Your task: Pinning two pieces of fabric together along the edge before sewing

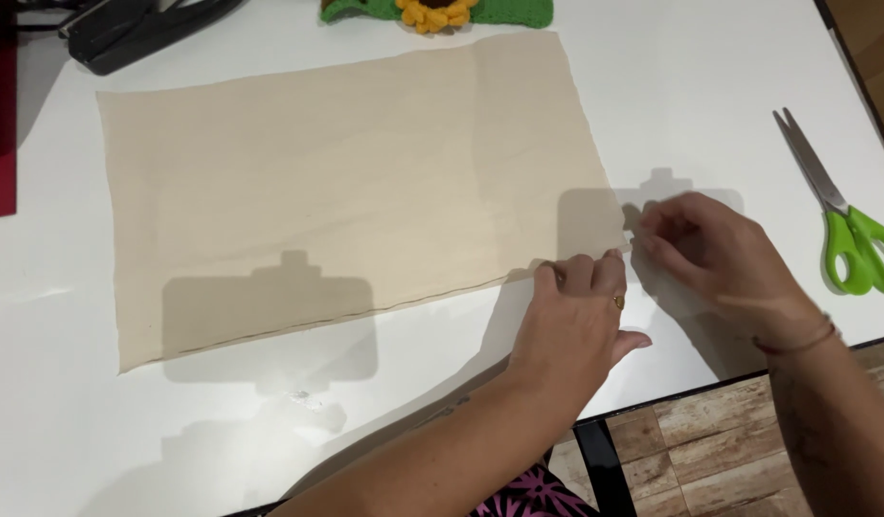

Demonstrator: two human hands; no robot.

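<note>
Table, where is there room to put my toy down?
The white table is bare in front of the cloth, at the near left, and between the cloth's right edge and the scissors. It is crowded at the cloth's near right corner, where the left hand and right hand meet.

Cloth (346,191) lies flat mid-table (710,77), both hands (634,278) at its near-right corner, scissors (839,215) well apart to the right, crochet piece (437,11) just behind cloth, stapler (136,29) behind-left.
</note>
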